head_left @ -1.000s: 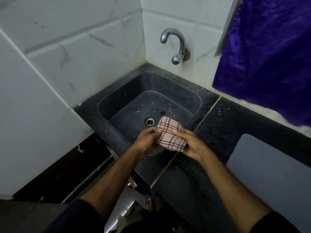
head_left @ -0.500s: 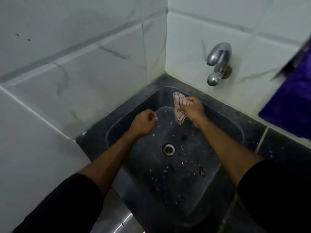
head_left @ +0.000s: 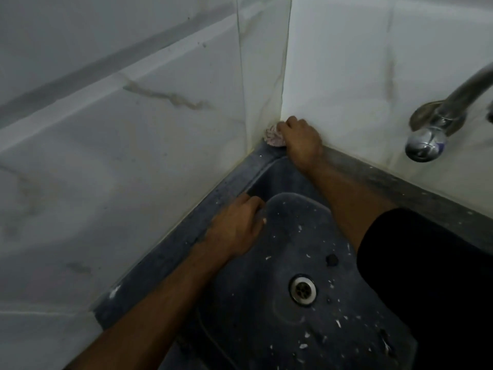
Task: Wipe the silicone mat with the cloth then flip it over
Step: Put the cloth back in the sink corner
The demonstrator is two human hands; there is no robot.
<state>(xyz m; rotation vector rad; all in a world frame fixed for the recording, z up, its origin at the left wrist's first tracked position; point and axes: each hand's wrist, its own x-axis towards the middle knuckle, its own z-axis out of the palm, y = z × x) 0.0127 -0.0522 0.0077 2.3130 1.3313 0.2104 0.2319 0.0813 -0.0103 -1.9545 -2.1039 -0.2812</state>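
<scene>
A balled-up pink checked cloth [head_left: 272,136] sits on the far corner of the dark sink's rim [head_left: 184,239], where the two tiled walls meet. My right hand [head_left: 302,141] grips the cloth and holds it down there. Nearer me, my left hand [head_left: 234,228] hangs over the left side of the basin with its fingers loosely curled, holding nothing. No silicone mat is in view.
The basin floor is speckled with pale bits around a metal drain [head_left: 302,289]. A chrome tap [head_left: 432,129] juts out from the right wall above the sink. White marble-look tiles [head_left: 133,129] close off the left and back sides.
My right hand carried the cloth from above the basin up into the far rim corner. My left hand let go of the cloth earlier and stayed over the basin. The camera moved closer.
</scene>
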